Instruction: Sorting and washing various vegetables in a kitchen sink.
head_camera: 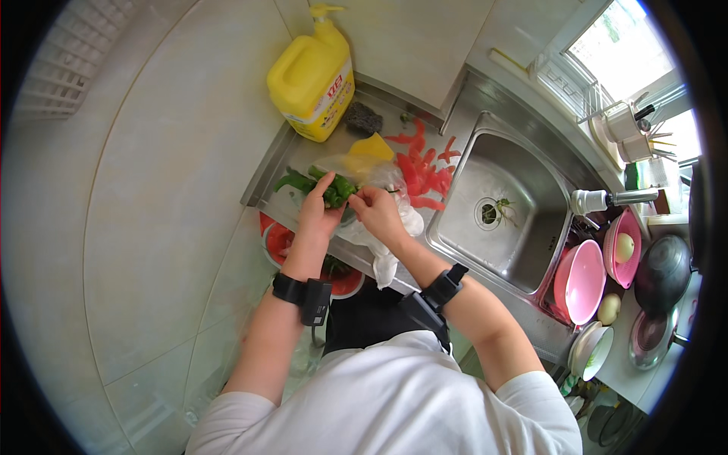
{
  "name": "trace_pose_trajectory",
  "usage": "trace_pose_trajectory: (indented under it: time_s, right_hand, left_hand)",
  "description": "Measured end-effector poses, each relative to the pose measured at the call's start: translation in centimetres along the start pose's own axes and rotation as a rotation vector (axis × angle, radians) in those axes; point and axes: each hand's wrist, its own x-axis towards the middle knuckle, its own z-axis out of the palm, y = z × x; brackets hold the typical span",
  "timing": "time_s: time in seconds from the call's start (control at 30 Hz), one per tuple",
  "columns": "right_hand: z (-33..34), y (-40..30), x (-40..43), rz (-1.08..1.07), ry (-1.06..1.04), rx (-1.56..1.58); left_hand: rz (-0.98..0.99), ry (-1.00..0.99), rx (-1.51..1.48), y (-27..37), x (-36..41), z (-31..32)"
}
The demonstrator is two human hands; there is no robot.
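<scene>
My left hand is closed around several green peppers, held above the steel draining surface of the sink. The thumb and fingertips of my right hand pinch the stem end of a pepper, close beside the left fingers. Under and behind both hands lies a clear plastic bag, with a bunched white plastic bag at its right side. Against the back edge of the bag rests a yellow cloth or sponge. Red peel-like strips are scattered between the bags and the basin.
A yellow detergent jug and a dark scouring pad stand behind. Right is the steel sink basin with green scraps at its drain, a faucet, pink bowl and pink basket. Red bins sit below the counter edge.
</scene>
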Motion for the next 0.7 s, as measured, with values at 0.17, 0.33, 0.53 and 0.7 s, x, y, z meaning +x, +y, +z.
trace_pose_trajectory:
  time_s: [0.17,0.33,0.53,0.7]
  right_hand:
    - [1.5,-1.5,-0.2,-0.241,0.209,-0.411]
    - [1.7,-1.8,0.2,-0.179,0.230,-0.404]
    - [1.8,-2.4,1.2,-0.125,0.239,-0.474]
    - [2.3,-2.7,1.6,-0.152,0.234,-0.634]
  left_hand:
    - [0.043,-0.027,0.036,-0.2,0.9,0.1]
    - [0.079,-0.127,0.080,-0.5,1.6,-0.6]
    - [0.186,0.052,0.008,-1.5,1.7,0.5]
    - [0.226,0.012,0.172,-1.1,2.0,0.4]
